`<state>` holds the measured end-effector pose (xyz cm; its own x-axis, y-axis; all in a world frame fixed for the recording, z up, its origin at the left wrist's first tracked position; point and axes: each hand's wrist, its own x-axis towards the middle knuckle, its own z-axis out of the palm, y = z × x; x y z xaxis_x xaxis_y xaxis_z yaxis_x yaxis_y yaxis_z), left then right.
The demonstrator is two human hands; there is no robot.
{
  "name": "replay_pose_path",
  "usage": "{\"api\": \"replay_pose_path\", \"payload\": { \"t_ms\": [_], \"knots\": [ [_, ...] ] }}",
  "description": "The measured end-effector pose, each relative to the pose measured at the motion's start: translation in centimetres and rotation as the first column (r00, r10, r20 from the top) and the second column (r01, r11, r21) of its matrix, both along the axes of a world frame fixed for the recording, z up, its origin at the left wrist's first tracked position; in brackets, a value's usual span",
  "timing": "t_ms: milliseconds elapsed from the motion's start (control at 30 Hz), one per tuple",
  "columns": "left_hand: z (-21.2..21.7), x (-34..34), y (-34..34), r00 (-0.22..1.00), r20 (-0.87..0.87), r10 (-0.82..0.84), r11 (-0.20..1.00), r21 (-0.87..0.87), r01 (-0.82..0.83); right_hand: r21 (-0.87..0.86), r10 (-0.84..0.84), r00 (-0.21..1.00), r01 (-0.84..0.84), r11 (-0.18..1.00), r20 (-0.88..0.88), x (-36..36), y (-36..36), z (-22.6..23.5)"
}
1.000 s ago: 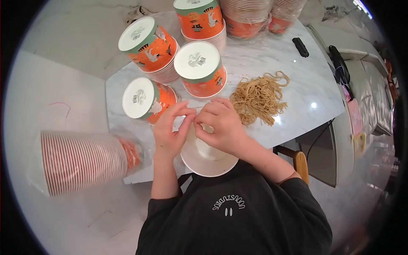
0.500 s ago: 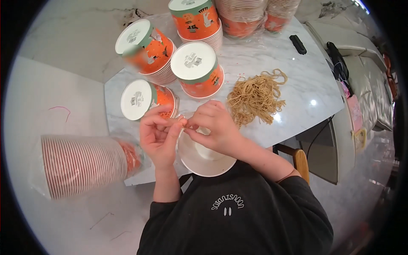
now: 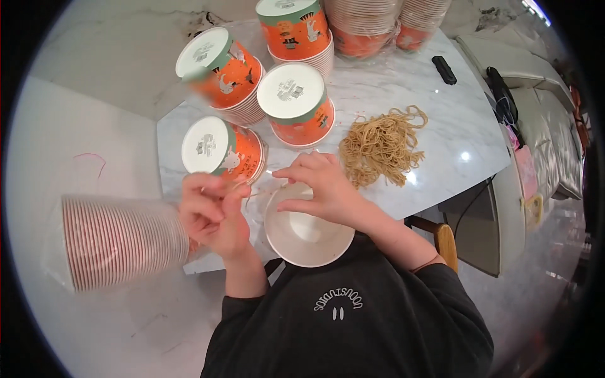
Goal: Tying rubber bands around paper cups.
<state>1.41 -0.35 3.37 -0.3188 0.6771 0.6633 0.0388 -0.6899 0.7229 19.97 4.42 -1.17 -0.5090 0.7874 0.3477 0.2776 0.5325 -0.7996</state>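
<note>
My left hand (image 3: 216,217) is raised at the left of the white paper tub (image 3: 309,247), its thumb and fingers pinched on a thin tan string (image 3: 247,187) that is partly blurred. Over the tub's rim, my right hand (image 3: 328,192) has its thumb and forefinger apart, with nothing seen between them. The tub stands mouth up at the table's near edge, against my dark shirt. To the right of it lies a tangled heap of tan strings (image 3: 382,148). Just beyond my left hand, an orange and green tub (image 3: 242,151) lies tilted, its white base facing left.
Upside-down stacks of printed tubs (image 3: 299,113) crowd the table's far left, with wrapped stacks (image 3: 362,31) behind. A long plastic-wrapped stack of tubs (image 3: 123,242) lies at the left. A small black object (image 3: 444,70) sits far right. A wooden chair (image 3: 446,246) stands near my right elbow.
My hands have parted. The left has drawn left and slightly down with the string, while the right stays over the tub with its fingers spread.
</note>
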Motion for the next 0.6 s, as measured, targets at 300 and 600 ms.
{"api": "replay_pose_path", "payload": {
  "t_ms": [300, 600],
  "knots": [
    [-0.4, 0.5, 0.6, 0.978, -0.209, -0.004, 0.964, -0.260, -0.051, -0.529, 0.173, 0.762, -0.575, 0.624, -0.624, 1.4, 0.2, 3.7],
    [-1.7, 1.8, 1.6, 0.953, -0.052, -0.298, 0.888, -0.382, 0.256, -0.515, 0.078, 0.813, -0.436, 0.738, -0.577, 3.8, 0.8, 5.1]
  ]
}}
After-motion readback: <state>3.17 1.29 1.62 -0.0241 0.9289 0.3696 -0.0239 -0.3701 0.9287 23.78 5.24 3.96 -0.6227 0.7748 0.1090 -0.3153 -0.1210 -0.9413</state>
